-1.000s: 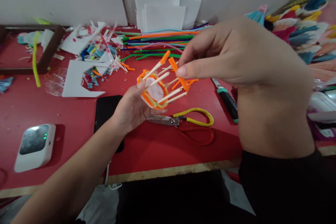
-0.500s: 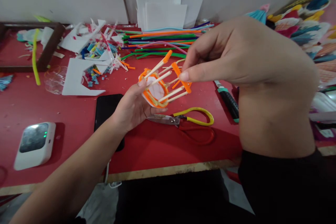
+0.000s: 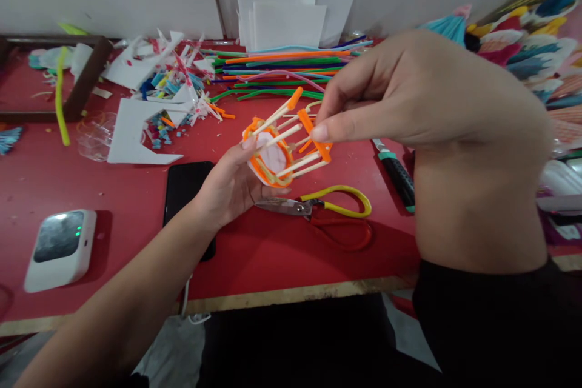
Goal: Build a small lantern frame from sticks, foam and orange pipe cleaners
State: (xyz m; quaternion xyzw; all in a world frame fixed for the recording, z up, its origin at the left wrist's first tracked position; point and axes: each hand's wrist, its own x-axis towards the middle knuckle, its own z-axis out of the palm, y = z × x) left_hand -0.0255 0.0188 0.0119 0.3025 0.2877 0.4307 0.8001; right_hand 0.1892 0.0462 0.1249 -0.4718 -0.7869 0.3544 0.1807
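The left hand (image 3: 230, 191) grasps the small stick frame (image 3: 297, 164) by its base (image 3: 273, 159), above the red surface (image 3: 273, 267) near the scissors (image 3: 300, 208). The right hand (image 3: 418, 100) pinches an orange strip (image 3: 306, 122) near the frame's other end.

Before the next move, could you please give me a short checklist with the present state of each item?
1. Left hand holding the base: ok.
2. Right hand pinching the orange strip: ok.
3. Orange strip touching the sticks: cannot tell, though they overlap in view.
4. Every stick end covered in orange: not ok, one bare stick shows.
5. Scissors lying on the table: ok.
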